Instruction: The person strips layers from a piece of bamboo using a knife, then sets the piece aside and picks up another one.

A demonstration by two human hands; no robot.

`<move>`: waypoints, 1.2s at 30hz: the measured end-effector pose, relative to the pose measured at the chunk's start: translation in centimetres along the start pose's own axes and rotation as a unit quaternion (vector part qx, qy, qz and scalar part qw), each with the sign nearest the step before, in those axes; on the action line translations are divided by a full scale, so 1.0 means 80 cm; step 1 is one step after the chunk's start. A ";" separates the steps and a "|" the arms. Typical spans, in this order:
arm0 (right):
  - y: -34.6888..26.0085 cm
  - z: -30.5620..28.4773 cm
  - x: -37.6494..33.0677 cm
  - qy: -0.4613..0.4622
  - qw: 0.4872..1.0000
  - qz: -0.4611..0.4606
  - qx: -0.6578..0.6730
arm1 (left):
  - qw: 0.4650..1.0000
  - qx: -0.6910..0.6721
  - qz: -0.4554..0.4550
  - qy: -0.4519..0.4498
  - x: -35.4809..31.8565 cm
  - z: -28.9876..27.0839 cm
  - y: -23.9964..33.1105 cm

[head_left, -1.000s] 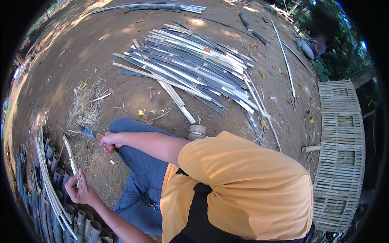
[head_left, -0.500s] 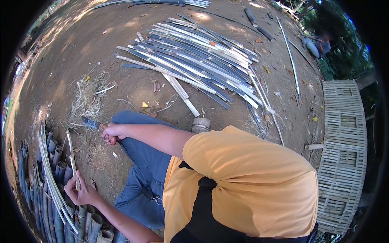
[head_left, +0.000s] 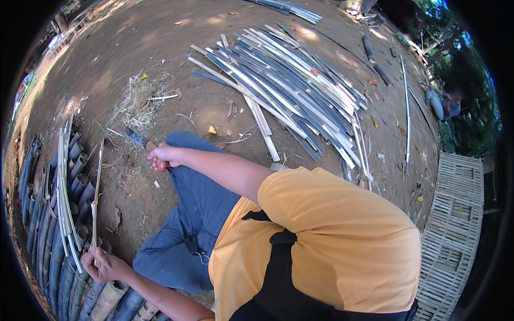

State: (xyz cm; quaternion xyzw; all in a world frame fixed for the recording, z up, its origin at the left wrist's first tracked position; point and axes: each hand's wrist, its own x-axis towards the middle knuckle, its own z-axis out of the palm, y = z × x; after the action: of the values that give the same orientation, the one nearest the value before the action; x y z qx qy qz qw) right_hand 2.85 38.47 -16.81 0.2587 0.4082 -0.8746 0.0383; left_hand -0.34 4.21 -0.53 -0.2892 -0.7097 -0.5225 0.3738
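My right hand (head_left: 165,156) is closed round the wooden handle of a knife (head_left: 137,138). Its dark, broad blade points out over the bare ground, beyond my bent knee. Lower down, my left hand (head_left: 108,268) pinches the near end of a thin, pale bamboo strip (head_left: 97,195). The strip stands up from my fingers, its far end apart from the blade. Just left of that hand, a bundle of long pale strips (head_left: 64,198) rests on dark bamboo poles (head_left: 54,257).
Split bamboo slats (head_left: 289,80) lie piled on the dirt ahead. Fine shavings (head_left: 142,101) are heaped beyond the knife. A woven bamboo panel (head_left: 452,224) stands at right. Another person (head_left: 450,104) sits far off at the upper right, near a long pole (head_left: 407,115).
The whole view has shifted. My left hand has drawn back from the knife, over the bamboo poles, with the strip still in it. My right hand keeps its grip on the knife.
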 end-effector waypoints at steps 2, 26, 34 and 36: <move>-0.002 0.002 -0.004 0.002 1.000 -0.004 -0.023 | 0.999 0.026 0.012 0.016 0.002 -0.009 0.008; 0.000 -0.006 0.003 -0.107 0.991 0.036 0.074 | 0.966 0.081 0.045 0.241 0.090 -0.071 -0.037; -0.030 -0.013 -0.025 -0.159 0.973 0.143 0.085 | 0.970 -0.028 -0.023 0.239 0.080 -0.033 0.015; -0.023 -0.026 -0.009 -0.156 0.965 0.153 0.145 | 0.974 -0.004 0.002 0.225 0.075 -0.031 0.030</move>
State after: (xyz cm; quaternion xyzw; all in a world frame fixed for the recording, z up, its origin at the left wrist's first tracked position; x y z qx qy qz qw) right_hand 3.85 41.07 -16.30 0.1815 0.2216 -0.9377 0.1968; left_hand -1.17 2.61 6.15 -0.1671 -0.6049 -0.5759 0.5239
